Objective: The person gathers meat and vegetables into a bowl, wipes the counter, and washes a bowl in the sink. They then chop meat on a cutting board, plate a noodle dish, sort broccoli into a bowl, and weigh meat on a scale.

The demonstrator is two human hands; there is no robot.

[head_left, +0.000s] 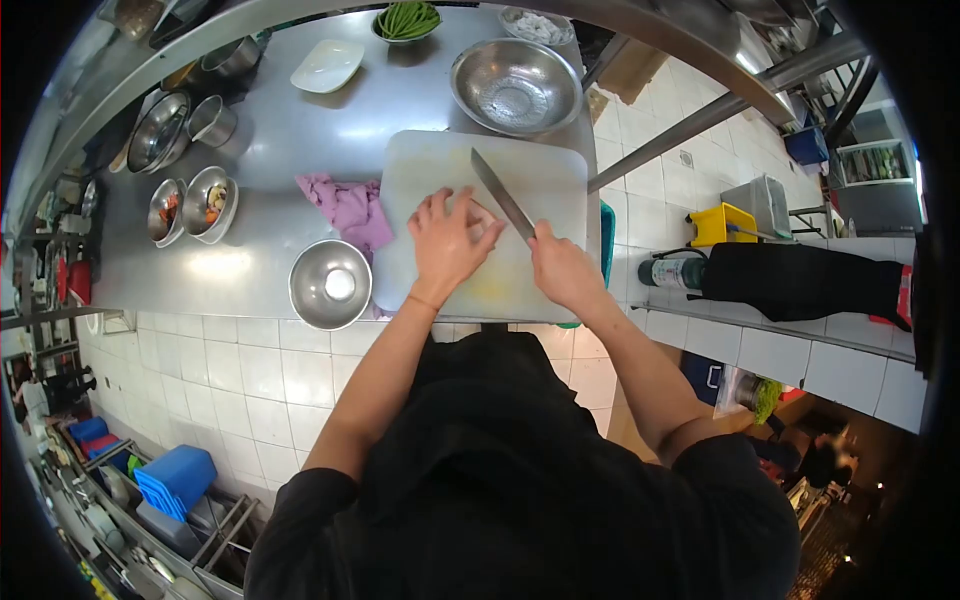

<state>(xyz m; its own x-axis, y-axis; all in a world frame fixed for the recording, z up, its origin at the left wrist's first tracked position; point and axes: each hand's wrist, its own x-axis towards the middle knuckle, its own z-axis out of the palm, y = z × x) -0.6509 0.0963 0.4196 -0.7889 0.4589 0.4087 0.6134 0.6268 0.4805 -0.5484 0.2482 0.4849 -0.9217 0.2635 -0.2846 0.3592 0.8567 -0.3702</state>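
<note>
My right hand [565, 268] is closed round the handle of a kitchen knife [503, 196]. The blade points up and to the left over a white cutting board [430, 160]. My left hand [447, 240] is over the middle of the board, just left of the blade, palm down with its fingers bent and spread apart. No food can be made out under it. Faint yellow stains mark the board. Against its left edge lies a crumpled purple cloth [352, 208], with a steel bowl [330, 285] just below the cloth.
Behind the board stands a wide steel bowl [515, 88]. Farther back are a white dish [328, 66], a bowl of green beans [406, 20] and a bowl of white food [537, 27]. Small bowls with cut food [210, 205] stand left. A metal rail [690, 140] slants at right.
</note>
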